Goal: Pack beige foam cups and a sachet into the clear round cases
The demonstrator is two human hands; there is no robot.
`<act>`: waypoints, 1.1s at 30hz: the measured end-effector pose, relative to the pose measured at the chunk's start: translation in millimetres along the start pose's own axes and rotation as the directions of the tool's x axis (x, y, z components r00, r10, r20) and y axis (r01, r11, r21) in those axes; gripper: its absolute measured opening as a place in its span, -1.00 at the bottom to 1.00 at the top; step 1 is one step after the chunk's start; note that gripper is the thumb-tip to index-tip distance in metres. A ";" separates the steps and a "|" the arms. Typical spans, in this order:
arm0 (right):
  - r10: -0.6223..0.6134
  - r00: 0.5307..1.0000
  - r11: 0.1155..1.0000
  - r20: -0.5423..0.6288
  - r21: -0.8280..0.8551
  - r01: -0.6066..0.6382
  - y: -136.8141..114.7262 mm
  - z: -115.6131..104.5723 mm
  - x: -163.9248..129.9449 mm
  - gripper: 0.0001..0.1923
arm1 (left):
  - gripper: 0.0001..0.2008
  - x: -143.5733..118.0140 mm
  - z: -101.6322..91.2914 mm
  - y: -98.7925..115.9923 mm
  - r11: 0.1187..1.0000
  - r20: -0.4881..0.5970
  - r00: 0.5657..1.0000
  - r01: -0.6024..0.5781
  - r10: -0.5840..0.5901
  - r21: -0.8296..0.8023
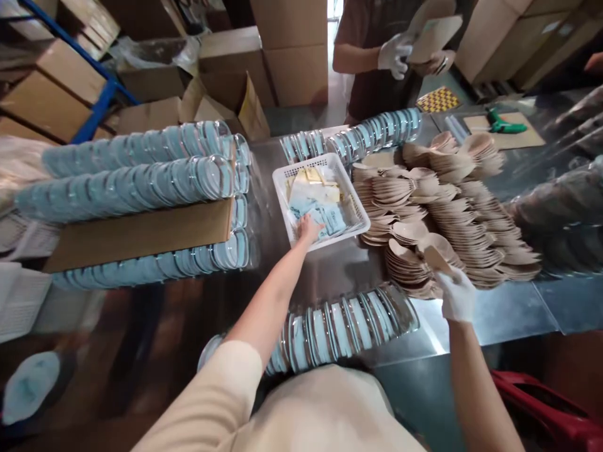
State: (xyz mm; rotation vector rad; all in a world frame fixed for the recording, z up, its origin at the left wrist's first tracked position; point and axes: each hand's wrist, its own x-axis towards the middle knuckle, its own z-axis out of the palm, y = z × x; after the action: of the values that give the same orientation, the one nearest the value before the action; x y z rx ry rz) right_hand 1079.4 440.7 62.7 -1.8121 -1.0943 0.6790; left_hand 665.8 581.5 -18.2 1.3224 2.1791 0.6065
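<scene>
My bare left hand (pixel 309 228) reaches into a white plastic basket (pixel 284 216), its thumb and fingers apart over blue printed cards (pixel 332 216). Yellowish packets (pixel 313 176) lie farther back in the same basket. On the right, my white-gloved right hand (pixel 458 294) is closed around the flat handle of a wooden spoon (pixel 437 258). It is held at the near edge of the nested stacks of wooden spoons (pixel 466 232). The held spoon's bowl is hard to tell from those behind it.
Rows of clear packages with blue inserts stand at left (pixel 141 188), in front of me (pixel 339 329) and at the back (pixel 377 135). A cardboard strip (pixel 141 235) lies among the left rows. Across the metal table, a co-worker (pixel 367 63) holds large flat pieces. A green glue gun (pixel 506 124) lies beyond the spoons.
</scene>
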 end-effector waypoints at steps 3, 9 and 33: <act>0.021 0.997 0.990 0.072 0.140 -0.031 -14.1 -21.4 -74.1 -0.72 | -0.69 11.5 5.6 -3.4 0.995 0.013 0.996 0.083 -0.084 0.048; -0.255 0.782 0.895 0.569 0.446 -0.032 -39.9 -0.3 -180.8 -0.91 | -0.81 -1.6 -34.2 -24.3 0.996 -0.004 0.999 -0.039 0.040 0.083; 0.153 0.673 0.953 0.723 0.073 -0.296 -36.8 96.2 -234.3 -0.13 | -0.40 -314.0 -34.3 -96.2 0.789 0.131 0.871 -0.354 0.474 -0.502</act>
State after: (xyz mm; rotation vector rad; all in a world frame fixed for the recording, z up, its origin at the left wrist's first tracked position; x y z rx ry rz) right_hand 880.5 279.8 53.5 -1.5466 -1.2324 1.6886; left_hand 702.7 254.8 11.0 1.5144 1.4106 0.9981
